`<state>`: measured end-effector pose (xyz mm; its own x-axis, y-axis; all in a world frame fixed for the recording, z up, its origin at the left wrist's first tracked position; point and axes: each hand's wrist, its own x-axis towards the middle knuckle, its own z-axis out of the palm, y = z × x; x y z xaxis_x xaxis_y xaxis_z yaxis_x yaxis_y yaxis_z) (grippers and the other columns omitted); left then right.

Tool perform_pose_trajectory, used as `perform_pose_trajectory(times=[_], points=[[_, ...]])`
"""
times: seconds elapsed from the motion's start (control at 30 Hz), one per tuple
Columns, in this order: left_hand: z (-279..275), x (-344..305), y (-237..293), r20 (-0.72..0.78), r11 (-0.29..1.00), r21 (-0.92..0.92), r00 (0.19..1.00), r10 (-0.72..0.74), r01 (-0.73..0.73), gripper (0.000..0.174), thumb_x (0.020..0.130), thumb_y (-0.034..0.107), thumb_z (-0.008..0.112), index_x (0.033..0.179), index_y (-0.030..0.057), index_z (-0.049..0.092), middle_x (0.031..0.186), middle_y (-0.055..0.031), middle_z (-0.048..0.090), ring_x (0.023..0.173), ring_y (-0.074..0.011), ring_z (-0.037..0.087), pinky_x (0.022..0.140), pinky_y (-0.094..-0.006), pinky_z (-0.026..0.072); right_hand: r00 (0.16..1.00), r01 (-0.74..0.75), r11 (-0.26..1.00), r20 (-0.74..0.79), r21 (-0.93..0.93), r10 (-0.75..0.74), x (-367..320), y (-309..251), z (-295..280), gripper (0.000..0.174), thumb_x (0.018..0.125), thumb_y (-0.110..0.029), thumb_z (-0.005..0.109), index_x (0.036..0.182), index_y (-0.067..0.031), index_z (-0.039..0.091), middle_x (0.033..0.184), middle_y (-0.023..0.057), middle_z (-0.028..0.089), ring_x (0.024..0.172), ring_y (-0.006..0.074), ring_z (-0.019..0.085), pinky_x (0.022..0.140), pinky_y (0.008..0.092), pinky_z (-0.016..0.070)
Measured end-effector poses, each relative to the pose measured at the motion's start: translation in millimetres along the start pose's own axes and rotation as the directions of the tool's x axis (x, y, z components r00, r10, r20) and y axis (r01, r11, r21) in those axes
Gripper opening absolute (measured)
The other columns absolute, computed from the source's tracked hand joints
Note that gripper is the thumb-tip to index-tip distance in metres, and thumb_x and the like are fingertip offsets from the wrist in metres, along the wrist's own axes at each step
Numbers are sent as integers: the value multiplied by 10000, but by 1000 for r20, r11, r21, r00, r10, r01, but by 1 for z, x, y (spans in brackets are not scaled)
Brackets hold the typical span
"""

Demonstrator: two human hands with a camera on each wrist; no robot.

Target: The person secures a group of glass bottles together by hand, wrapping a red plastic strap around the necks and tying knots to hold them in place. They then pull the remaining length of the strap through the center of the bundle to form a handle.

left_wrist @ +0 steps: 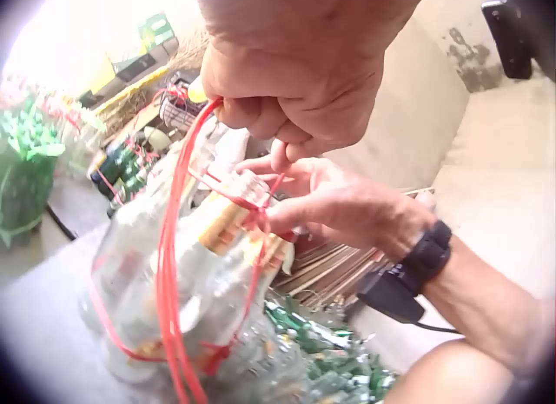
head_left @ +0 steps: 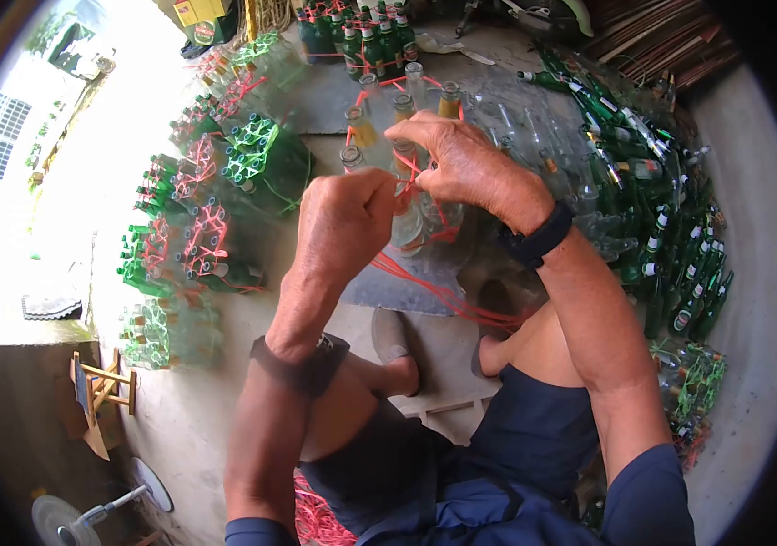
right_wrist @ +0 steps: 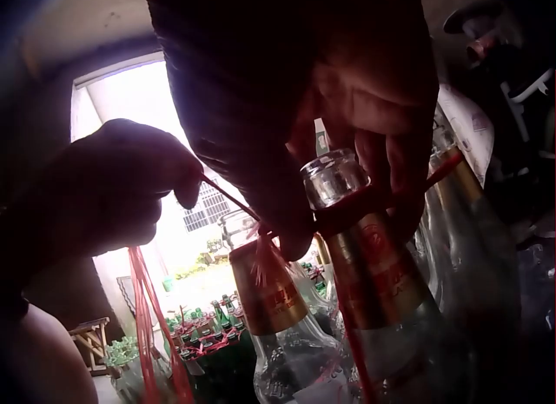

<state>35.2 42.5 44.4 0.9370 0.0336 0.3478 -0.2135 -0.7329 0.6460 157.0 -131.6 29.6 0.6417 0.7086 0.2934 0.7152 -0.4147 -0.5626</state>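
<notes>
My left hand (head_left: pixel 343 218) grips red plastic string (left_wrist: pixel 171 274) in curled fingers. One taut length runs from it to the bottle bundle, and a loose hank hangs below the fist. My right hand (head_left: pixel 475 168) straddles the neck of a clear glass bottle (right_wrist: pixel 380 278) with a gold label, thumb on one side and fingers on the other. Its thumb tip lies at the spot where the strings cross (left_wrist: pixel 260 218). Around it stand several more clear bottles (head_left: pixel 364 130), upright and ringed by red string. The right palm partly hides the bottle necks in the head view.
Tied bundles of green bottles (head_left: pixel 266 155) stand to the left and at the back. Loose green bottles (head_left: pixel 671 227) lie heaped along the right wall. A wooden stool (head_left: pixel 106 391) and a fan (head_left: pixel 61 519) are at lower left. Red string (head_left: pixel 320 514) lies below my legs.
</notes>
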Motion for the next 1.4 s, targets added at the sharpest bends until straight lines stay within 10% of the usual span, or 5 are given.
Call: perform_pose_trajectory(times=[0.53,0.63,0.73,0.83,1.4], points=[[27,23,-27,-279,964,188,952,-129,186,160,888,110,675,885,-14,776,658,-200,646,552,-194,657,594,-346,518,1000,0,1000,-17,17,0,-3,0,1,516,812,-12,702,1321,-98,686,1225,160,687,1147,385,681,982,456,557],[29,13,-26,-319,959,60,916,-244,276,183,862,125,639,856,2,775,752,-253,675,712,-441,702,678,-458,566,1000,6,1000,-6,17,-6,-2,3,1,516,813,-15,700,1324,-92,684,1232,166,685,1155,388,678,988,456,556],[35,2,-38,-342,956,15,900,-271,293,176,853,115,661,889,8,796,756,-244,694,720,-404,731,694,-432,578,1000,4,1000,10,18,-4,-1,3,0,552,786,-20,758,1329,-62,666,1241,166,681,1162,383,671,994,440,549],[37,-6,-42,-281,869,-327,840,-465,372,176,903,89,759,981,-63,802,798,-72,772,659,-63,620,593,-251,490,999,-19,999,34,31,18,-2,2,0,604,755,-24,818,1334,-30,647,1249,164,679,1164,374,668,999,423,541],[42,-35,-31,-173,648,-639,744,-645,414,181,909,93,797,1015,-54,795,795,39,666,648,-24,492,559,-215,355,1000,-3,1000,21,31,2,-2,-2,-3,622,753,-36,820,1349,-51,646,1295,172,687,1184,374,672,1012,417,543]])
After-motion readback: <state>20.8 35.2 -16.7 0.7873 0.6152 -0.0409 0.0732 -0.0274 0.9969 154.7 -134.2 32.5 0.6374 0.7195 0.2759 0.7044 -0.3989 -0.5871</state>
